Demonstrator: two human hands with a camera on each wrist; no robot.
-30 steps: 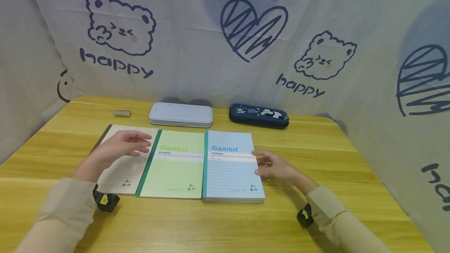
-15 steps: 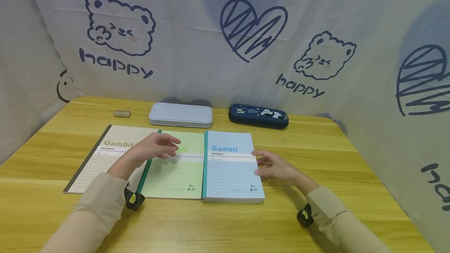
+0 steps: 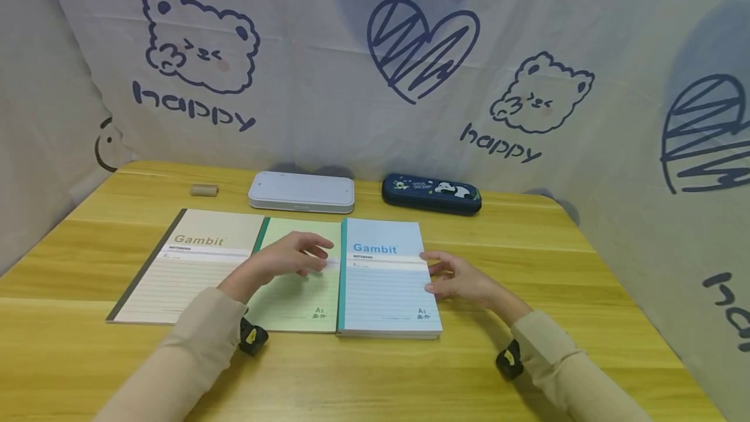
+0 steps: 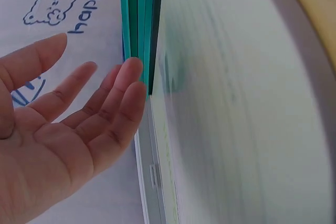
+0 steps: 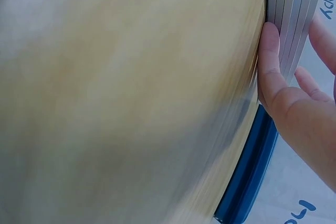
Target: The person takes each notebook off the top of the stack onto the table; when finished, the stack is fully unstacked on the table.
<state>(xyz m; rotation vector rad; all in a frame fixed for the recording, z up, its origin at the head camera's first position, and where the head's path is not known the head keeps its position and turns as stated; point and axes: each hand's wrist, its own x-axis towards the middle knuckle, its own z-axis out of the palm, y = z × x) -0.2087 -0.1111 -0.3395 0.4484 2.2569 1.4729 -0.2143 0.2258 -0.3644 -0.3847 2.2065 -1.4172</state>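
Three Gambit notebooks lie side by side: a beige one (image 3: 193, 285) at left, a pale green one (image 3: 293, 311) in the middle, and a light blue one (image 3: 387, 298) on top of a stack at right. My left hand (image 3: 290, 256) hovers over the green notebook, fingers loosely bent and holding nothing, just left of the stack's teal spines (image 4: 137, 19). My right hand (image 3: 459, 279) rests at the stack's right side, with fingertips against the page edges (image 5: 289, 24) in the right wrist view.
Behind the notebooks stand a white case (image 3: 301, 191) and a dark blue panda pencil case (image 3: 431, 194). A small tan cylinder (image 3: 204, 190) lies at the back left of the wooden table (image 3: 363, 383). Printed cloth (image 3: 328, 96) hangs behind.
My left hand has moved right, from over the beige notebook to over the green one near the stack. My right hand and the notebooks have stayed in place.
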